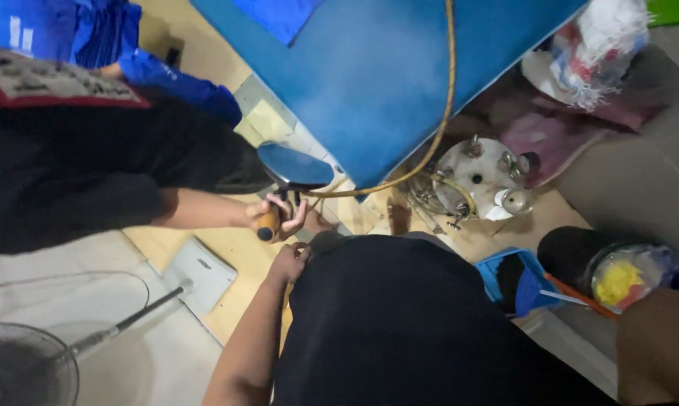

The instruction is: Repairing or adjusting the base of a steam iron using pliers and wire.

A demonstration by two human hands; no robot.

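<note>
My left hand (290,260) is curled against the edge of the black cloth (399,323) over my front; whether it grips the cloth is hidden. Of my right arm only a stretch of bare arm (659,346) shows at the bottom right, with the hand out of frame. Just above my left hand, a co-worker's hand (277,216) reaches in from the left. It holds the brown handle of a steam iron (294,167), whose shiny soleplate is turned up. A yellowish hose (446,98) runs from the iron across the blue padded table (384,83).
A round metal boiler tank (482,177) stands on the floor right of the iron. A blue basket (524,282) and a clear tub of yellow stuff (631,277) are at the right. A fan (23,370) and a white flat plate (201,274) lie left.
</note>
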